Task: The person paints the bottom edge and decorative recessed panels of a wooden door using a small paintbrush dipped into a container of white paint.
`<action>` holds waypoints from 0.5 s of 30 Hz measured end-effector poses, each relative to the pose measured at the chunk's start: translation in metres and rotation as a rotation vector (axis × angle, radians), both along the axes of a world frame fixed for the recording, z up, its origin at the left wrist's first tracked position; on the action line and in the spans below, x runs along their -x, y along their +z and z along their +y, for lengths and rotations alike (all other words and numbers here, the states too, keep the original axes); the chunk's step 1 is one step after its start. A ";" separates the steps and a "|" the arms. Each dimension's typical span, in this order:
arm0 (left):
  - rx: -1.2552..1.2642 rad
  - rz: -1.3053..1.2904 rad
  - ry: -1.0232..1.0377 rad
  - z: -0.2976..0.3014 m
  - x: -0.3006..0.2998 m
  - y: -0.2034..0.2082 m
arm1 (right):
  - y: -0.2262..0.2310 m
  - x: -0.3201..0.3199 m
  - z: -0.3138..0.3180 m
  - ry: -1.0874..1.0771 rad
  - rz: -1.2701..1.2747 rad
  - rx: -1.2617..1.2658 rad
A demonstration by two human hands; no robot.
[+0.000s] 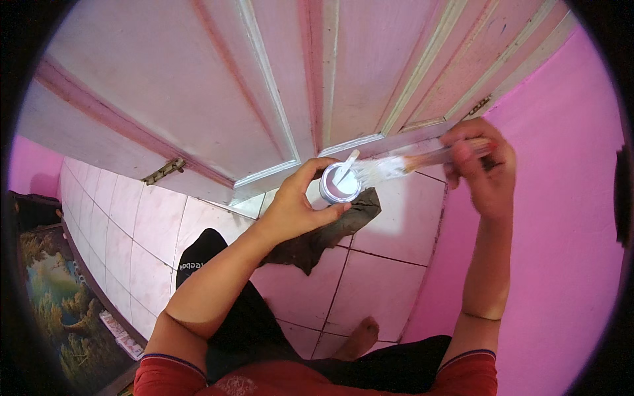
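Observation:
My left hand [300, 201] is closed round a small round can [323, 190] of white paint, its open top facing up. A pale flat stick [346, 166] stands tilted in the can, its upper end above the rim. In my right hand [485, 165] is a paintbrush [426, 158], gripped by its handle and slightly blurred. Its white-coated bristles point left and reach the can's right rim; whether they touch it I cannot tell. Just beyond both hands rises a panelled door [277, 86] in pale pink, with white lines along its panel mouldings.
A dark crumpled cloth [330, 234] lies on the tiled floor [389, 264] below the can. The pink wall [555, 231] runs close along my right side. At far left is a framed landscape picture [59, 297]. My bare foot [363, 333] is on the tiles.

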State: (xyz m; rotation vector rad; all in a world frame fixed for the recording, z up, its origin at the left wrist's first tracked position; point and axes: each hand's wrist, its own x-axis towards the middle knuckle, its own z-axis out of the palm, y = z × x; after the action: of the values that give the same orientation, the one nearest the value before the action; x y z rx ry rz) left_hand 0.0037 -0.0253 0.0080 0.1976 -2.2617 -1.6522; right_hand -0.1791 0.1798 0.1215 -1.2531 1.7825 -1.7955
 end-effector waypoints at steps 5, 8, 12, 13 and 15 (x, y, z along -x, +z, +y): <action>-0.005 0.023 -0.062 0.005 0.000 0.002 | -0.004 -0.011 -0.010 0.084 0.105 -0.124; 0.009 -0.005 -0.073 0.005 -0.004 0.006 | -0.002 -0.012 -0.010 0.092 0.099 -0.158; 0.032 -0.001 -0.056 0.006 -0.007 0.004 | -0.006 -0.009 -0.012 0.119 0.073 -0.170; 0.028 0.000 -0.060 0.006 -0.007 0.003 | -0.008 -0.009 -0.013 0.118 0.072 -0.168; 0.026 0.000 -0.065 0.006 -0.007 0.004 | -0.011 -0.008 -0.016 0.175 0.151 -0.180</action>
State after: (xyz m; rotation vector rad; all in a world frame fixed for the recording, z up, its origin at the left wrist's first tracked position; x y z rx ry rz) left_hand 0.0109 -0.0190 0.0122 0.1187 -2.3115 -1.6539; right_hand -0.1708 0.1641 0.1105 -1.4526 1.8040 -1.4467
